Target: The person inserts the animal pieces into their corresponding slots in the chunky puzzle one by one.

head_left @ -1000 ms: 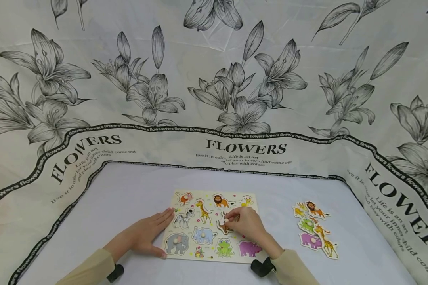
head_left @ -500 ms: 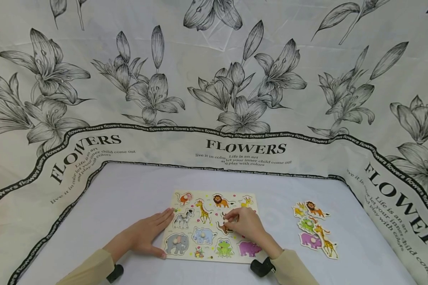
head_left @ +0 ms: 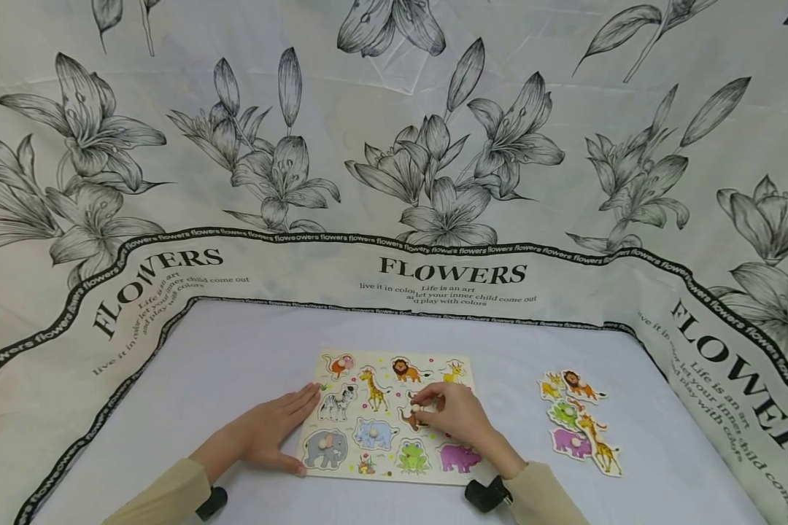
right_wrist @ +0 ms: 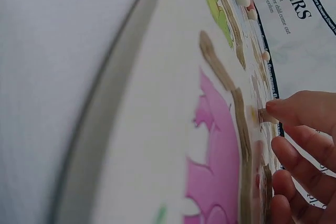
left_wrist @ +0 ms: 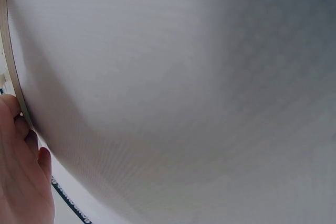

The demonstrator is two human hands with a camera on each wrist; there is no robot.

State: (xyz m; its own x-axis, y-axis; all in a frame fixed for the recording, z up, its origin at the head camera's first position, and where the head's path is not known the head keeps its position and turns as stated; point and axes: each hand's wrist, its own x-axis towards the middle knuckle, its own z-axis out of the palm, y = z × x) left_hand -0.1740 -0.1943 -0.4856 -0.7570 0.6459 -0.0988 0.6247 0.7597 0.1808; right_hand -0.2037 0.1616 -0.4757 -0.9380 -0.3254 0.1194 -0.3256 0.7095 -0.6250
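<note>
The brown piece (head_left: 410, 420) lies beneath your right hand (head_left: 458, 414), knob (head_left: 416, 408) pinched in its fingertips (right_wrist: 275, 108). Your left hand (head_left: 263, 434), fingers straight, touches the board (head_left: 368, 357)

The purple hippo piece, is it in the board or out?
Out: the hippo piece lies with other loose pieces, apart from the board.

Beyond the left hand (head_left: 263, 434) and right hand (head_left: 456, 412), the lily-print fabric backdrop (head_left: 361, 109) bears "FLOWERS" in black capitals above small lines reading "Life is an art", "let your inner child come out" and "play with colors". "FLOWERS" recurs left of the left hand and right of the right hand. Its black trim (head_left: 427, 249) repeats "flowers" in white.
</note>
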